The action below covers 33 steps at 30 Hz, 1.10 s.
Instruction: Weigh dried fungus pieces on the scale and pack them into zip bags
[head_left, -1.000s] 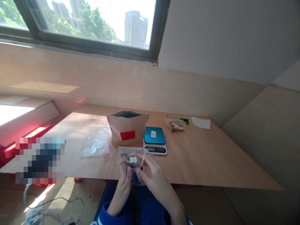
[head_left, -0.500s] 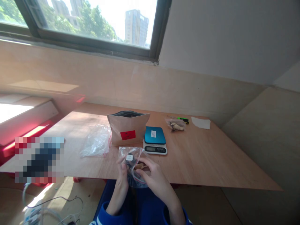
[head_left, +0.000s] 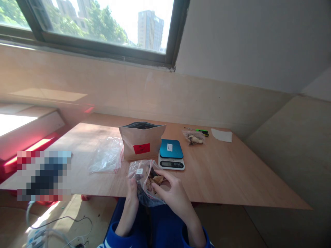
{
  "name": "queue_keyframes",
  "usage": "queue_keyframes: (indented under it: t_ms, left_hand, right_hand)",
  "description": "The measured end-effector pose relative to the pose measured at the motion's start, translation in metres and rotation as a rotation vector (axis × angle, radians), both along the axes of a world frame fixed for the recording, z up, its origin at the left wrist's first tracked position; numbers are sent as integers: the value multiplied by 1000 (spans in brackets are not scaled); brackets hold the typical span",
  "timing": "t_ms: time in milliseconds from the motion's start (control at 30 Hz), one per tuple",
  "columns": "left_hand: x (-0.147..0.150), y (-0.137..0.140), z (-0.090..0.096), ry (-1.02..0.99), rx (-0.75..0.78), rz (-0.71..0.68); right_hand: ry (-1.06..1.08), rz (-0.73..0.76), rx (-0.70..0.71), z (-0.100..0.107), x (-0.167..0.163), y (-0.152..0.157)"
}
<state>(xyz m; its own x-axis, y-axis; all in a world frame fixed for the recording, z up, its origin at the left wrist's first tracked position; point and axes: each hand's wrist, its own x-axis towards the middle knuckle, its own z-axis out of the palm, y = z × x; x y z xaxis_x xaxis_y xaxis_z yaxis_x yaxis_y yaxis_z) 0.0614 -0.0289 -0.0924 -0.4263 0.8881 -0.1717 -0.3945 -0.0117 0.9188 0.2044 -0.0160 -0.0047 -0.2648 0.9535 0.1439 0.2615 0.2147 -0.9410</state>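
A clear zip bag (head_left: 144,198) with a small white label hangs at the table's front edge, its mouth turned to the right. My left hand (head_left: 132,193) is closed on the bag's left side. At the opening, my right hand (head_left: 172,189) pinches a bunch of dried, mushroom-like pieces (head_left: 156,179), tan and dark brown; some of its fingers are hidden. Just behind stands an open kraft pouch (head_left: 142,137) with a red label. To the pouch's right lies a kitchen scale (head_left: 171,150) with a blue plate; its display is unreadable.
Flat clear plastic bags (head_left: 106,155) lie left of the pouch. Farther back on the right are a filled zip bag (head_left: 194,138), a green-and-black tool (head_left: 202,131) and a white paper piece (head_left: 221,135). A blurred-out object (head_left: 45,175) sits at the left table edge.
The bag's mouth has opened wider toward the right, and more of the dried pieces show at my right fingers. My left hand has shifted slightly left with the bag.
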Motion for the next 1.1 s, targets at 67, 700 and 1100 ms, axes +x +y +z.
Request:
queue_keyframes:
  t_ms: [67,700,1100]
  left_hand:
    - [-5,0,1,-17,21,-8]
    - [-17,-10,19,-121,63,9]
    - [-20,-12,18,-95,48,74]
  right_hand:
    - [69,-5,-44,-1,4,0]
    - [44,75,718,102,-44,127]
    - [-367,224,904,77,-51,133]
